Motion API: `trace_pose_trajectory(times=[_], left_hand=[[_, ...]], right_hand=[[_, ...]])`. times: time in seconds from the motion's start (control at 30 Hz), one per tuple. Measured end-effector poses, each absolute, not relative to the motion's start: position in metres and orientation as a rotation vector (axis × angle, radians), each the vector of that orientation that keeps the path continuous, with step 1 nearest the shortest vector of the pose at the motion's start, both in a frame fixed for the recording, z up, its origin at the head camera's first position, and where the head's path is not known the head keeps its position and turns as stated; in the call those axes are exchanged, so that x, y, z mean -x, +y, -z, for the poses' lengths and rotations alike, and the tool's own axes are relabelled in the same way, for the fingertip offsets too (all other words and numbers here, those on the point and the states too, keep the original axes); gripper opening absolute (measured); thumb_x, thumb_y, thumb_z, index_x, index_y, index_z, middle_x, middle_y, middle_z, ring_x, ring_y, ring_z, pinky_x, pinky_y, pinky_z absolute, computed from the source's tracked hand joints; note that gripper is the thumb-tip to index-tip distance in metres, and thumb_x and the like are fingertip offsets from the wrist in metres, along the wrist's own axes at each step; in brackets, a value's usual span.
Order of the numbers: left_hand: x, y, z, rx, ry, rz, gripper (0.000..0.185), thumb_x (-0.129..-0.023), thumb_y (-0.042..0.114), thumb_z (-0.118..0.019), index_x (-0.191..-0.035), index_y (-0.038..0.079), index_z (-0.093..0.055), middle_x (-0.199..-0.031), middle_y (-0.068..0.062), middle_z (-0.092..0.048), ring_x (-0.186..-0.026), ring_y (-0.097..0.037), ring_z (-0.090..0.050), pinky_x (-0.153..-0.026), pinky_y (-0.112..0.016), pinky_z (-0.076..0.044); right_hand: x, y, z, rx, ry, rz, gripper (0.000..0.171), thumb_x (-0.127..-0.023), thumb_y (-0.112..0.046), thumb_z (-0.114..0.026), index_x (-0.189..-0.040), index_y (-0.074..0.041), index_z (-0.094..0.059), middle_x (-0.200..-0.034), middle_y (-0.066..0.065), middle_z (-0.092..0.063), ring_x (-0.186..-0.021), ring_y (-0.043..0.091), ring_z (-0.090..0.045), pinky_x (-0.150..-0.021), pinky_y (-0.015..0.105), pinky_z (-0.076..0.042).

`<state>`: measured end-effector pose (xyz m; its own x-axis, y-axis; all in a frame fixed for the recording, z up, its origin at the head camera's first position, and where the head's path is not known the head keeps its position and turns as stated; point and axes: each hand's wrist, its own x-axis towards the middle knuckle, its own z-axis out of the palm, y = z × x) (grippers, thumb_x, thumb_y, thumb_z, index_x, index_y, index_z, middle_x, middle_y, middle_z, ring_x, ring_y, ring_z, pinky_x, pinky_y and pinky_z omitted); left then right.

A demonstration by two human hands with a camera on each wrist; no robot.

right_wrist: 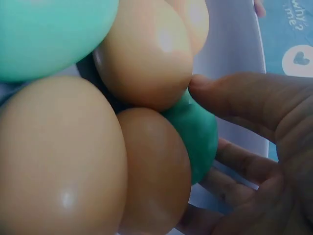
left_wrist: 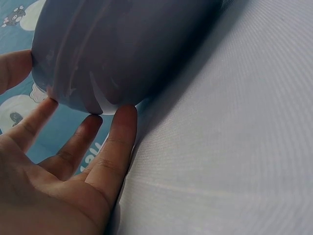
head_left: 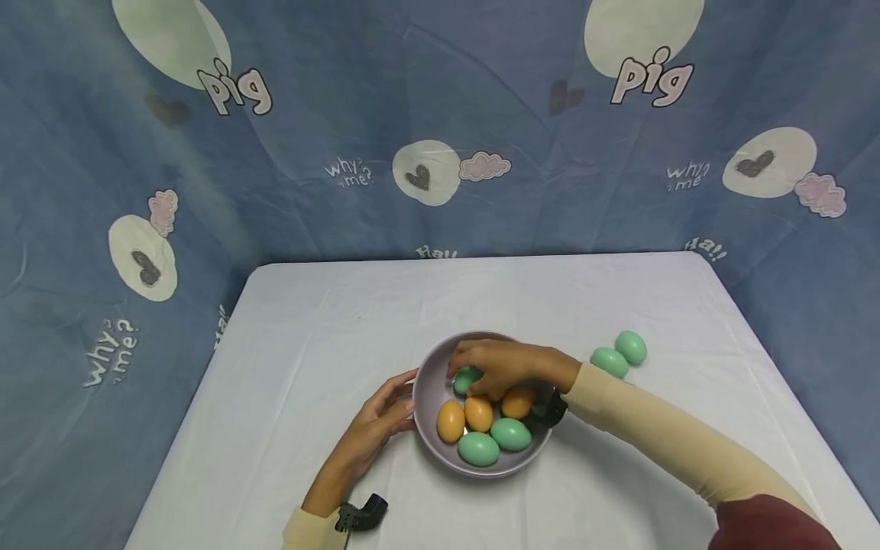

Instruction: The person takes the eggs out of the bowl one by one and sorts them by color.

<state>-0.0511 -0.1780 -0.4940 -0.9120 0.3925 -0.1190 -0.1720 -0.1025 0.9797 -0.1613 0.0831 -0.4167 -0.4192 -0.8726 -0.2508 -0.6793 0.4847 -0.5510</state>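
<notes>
My right fingers (right_wrist: 244,159): were curled round a green egg (head_left: 464,381), inside the mauve-grey bowl (head_left: 429,393) | my left fingers (head_left: 401,380): were spread, touching its outer side | step, I judged: settling that egg | next move called for: loosening without nudging the orange eggs (head_left: 451,421)

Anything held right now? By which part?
Right hand apparently holds a green egg by its sides. Left hand holds nothing, only touching the outside of the bowl.
</notes>
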Motion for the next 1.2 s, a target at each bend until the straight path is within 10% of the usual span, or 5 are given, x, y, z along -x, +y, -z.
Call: trace_pose_trajectory(times=[1.2], left_hand=[[0.0470,-0.1734,0.4908,-0.122,1.714,-2.141,0.056,-0.101,0.016,-0.058,-0.153,0.016,-0.037,-0.151,-0.017,-0.037,-0.120,-0.020,-0.058,-0.083,-0.041,-0.061]], right_hand=[[0.1570,0.0754,0.4212,1.320,2.236,0.483,0.026,-0.094,-0.016,-0.070,-0.120,-0.012,-0.070,-0.119,0.003,-0.061,-0.104,0.010,-0.057,-0.092,0.024,-0.052]])
